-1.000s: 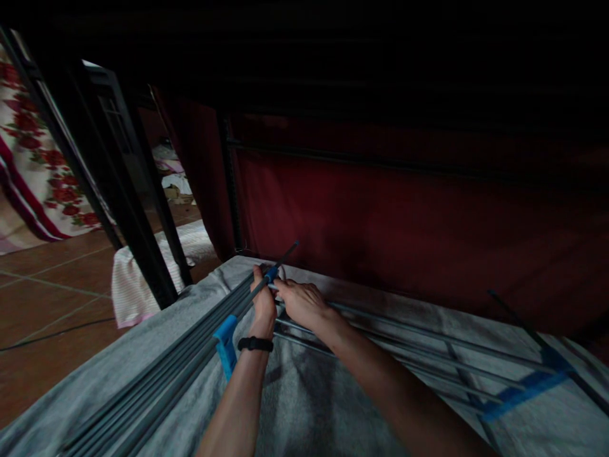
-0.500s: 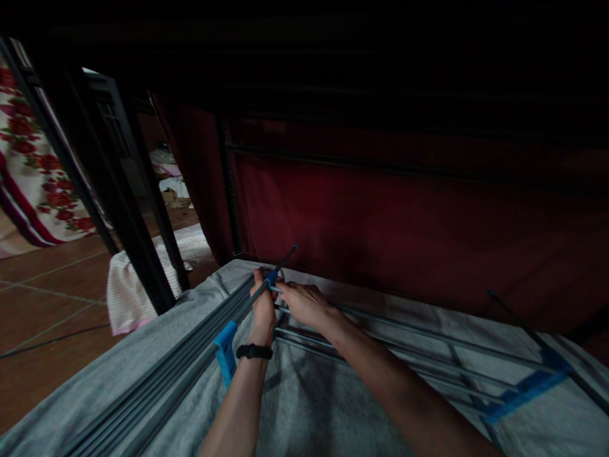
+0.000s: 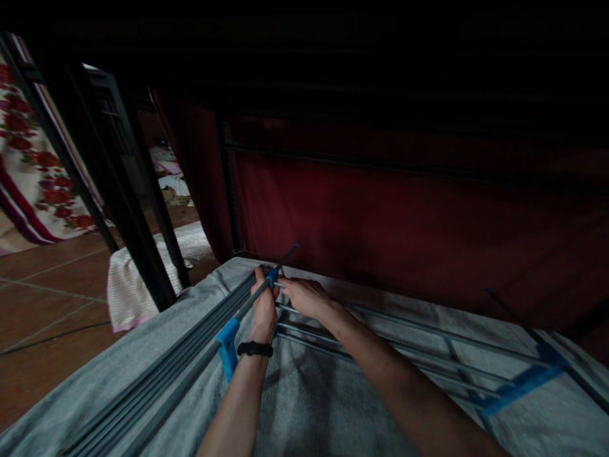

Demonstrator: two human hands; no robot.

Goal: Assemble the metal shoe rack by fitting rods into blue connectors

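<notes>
A rack of grey tubes with blue plastic parts lies over the bed. My left hand (image 3: 263, 308), wearing a black wristband, is closed around the grey pole (image 3: 246, 307) just below its blue joint (image 3: 272, 278). From the right, my right hand (image 3: 307, 298) pinches the end of a thin grey rod (image 3: 279, 285) beside that joint. Whether the rod is seated in the joint I cannot tell. Lower on the pole hangs a blue bracket (image 3: 228, 348). Several parallel rods run right to a blue crossbar (image 3: 521, 388). Left of the pole lies a bundle of grey tubes (image 3: 164, 369).
A grey sheet (image 3: 304, 406) covers the bed. Dark bed posts (image 3: 128, 222) rise at the left, and a dark red curtain (image 3: 380, 222) hangs behind. Low overhead is the dark underside of an upper bunk. A cable (image 3: 57, 336) crosses the tiled floor (image 3: 47, 304).
My right fingers have shifted very slightly away from the blue joint, along the rod. The blue bracket on the pole has turned a little. My left hand keeps its hold.
</notes>
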